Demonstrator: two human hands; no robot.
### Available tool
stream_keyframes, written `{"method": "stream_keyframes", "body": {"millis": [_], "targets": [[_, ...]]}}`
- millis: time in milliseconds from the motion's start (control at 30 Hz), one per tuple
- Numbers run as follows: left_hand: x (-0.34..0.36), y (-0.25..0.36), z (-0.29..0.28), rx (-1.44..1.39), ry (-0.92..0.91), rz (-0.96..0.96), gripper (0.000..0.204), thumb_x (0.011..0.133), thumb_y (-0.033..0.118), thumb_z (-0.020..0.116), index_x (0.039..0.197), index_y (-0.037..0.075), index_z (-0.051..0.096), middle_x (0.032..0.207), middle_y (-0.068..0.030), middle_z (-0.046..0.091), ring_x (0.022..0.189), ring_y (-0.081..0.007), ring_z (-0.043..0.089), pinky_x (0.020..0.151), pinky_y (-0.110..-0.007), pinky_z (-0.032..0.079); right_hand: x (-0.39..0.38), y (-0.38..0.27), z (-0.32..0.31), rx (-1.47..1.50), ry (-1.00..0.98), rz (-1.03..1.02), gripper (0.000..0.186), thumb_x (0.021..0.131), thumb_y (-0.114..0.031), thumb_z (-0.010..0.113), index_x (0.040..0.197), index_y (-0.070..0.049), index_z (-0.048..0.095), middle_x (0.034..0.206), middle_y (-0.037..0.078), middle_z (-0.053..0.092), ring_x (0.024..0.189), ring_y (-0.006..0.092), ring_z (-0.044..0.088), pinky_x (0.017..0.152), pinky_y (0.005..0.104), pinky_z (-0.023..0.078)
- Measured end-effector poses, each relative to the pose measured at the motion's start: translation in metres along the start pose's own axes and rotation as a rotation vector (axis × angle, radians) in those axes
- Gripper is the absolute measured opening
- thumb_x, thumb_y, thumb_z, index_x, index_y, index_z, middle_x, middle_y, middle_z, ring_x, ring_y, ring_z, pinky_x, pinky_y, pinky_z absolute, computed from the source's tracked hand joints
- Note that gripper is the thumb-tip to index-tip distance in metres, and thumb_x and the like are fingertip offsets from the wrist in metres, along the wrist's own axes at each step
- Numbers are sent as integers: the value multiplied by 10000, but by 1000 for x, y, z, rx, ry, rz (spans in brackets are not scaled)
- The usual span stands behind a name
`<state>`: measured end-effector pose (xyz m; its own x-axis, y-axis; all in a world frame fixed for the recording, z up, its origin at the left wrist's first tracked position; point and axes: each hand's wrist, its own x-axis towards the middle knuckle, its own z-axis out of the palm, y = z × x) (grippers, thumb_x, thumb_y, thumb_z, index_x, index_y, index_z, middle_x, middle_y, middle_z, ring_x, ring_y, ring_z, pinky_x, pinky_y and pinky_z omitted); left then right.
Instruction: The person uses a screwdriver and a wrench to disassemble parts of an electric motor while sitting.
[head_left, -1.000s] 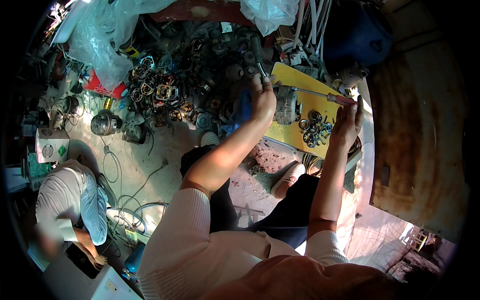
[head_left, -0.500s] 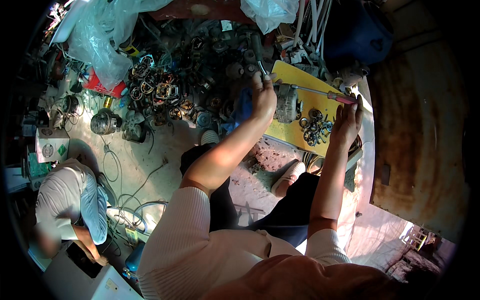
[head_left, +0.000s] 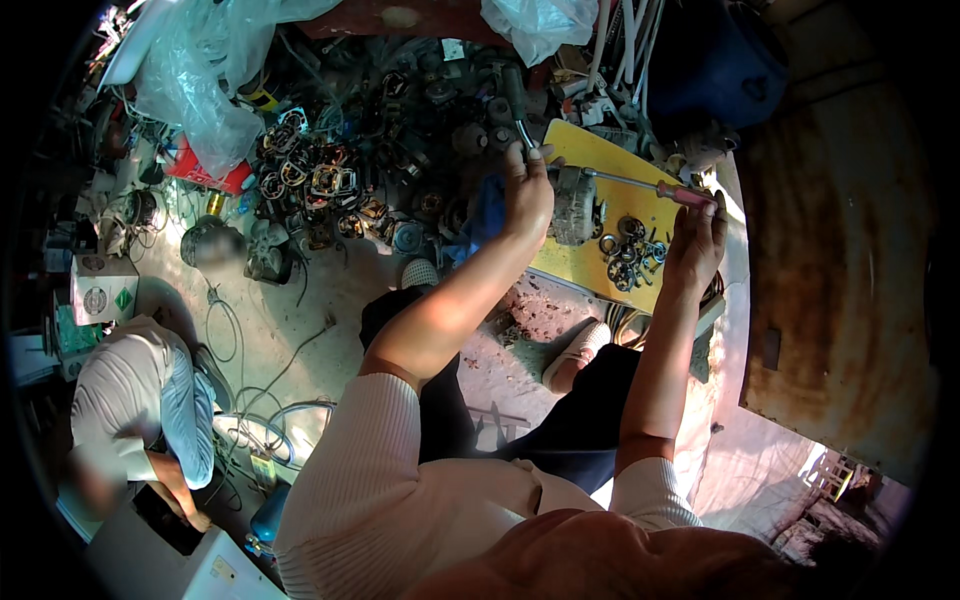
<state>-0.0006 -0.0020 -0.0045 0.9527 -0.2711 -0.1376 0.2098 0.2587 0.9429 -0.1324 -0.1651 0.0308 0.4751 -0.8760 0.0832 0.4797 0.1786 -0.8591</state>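
My right hand (head_left: 695,245) is closed around the red handle of a screwdriver (head_left: 680,194). Its long shaft runs left, and the tip meets the upper edge of a round grey metal motor housing (head_left: 572,208). The housing rests on a yellow board (head_left: 580,150). Beside the housing my left hand (head_left: 528,195) is closed, its fingertips on the bright metal neck of a dark-handled tool (head_left: 514,95) pointing away from me; its exact kind is unclear. To the housing's right lies a small heap of metal rings and bolts (head_left: 628,255) on the board.
Motor parts and copper coils (head_left: 330,180) cover the floor beyond my left arm. Cables (head_left: 240,400) trail at the left, where another person (head_left: 140,400) bends over a white appliance (head_left: 190,560). A rusty metal sheet (head_left: 840,280) stands at right, below a blue drum (head_left: 720,70).
My right hand and the screwdriver have shifted very slightly. My left hand, the dark-handled tool and the motor housing stay in place.
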Motion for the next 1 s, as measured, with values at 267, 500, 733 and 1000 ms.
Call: {"method": "stream_keyframes", "body": {"millis": [267, 500, 733, 1000], "targets": [[-5, 10, 1, 27, 26, -18, 242, 1017, 259, 356, 1194, 106, 414, 1160, -50, 589, 1063, -158, 463, 946, -340, 335, -12, -11, 19, -106, -4, 31, 411, 948, -94, 514, 1344, -51, 411, 1210, 87, 554, 1088, 168, 552, 937, 304, 444], [-2, 5, 1, -19, 7, -24, 221, 1019, 250, 347, 1164, 103, 426, 1147, -49, 590, 1043, -145, 473, 938, -334, 337, -4, -2, 7, -43, -21, -43, 408, 950, -147, 533, 1334, -63, 424, 1196, 63, 556, 1084, 158, 550, 934, 286, 439], [-1, 4, -1, 31, 13, -8, 218, 1019, 246, 345, 1166, 108, 428, 1138, -44, 593, 1047, -141, 474, 940, -327, 331, -14, -7, 22, -98, 55, -19, 438, 929, -79, 547, 1334, -19, 390, 1174, 122, 540, 1085, 197, 547, 964, 338, 458], [-1, 4, -1, 10, 8, -26, 228, 1017, 236, 352, 1193, 111, 425, 1159, -32, 590, 1069, -141, 461, 951, -323, 326, -7, 0, 17, -26, -113, -108, 467, 929, -95, 557, 1353, -46, 368, 1135, 106, 559, 1040, 186, 568, 945, 330, 454]]}}
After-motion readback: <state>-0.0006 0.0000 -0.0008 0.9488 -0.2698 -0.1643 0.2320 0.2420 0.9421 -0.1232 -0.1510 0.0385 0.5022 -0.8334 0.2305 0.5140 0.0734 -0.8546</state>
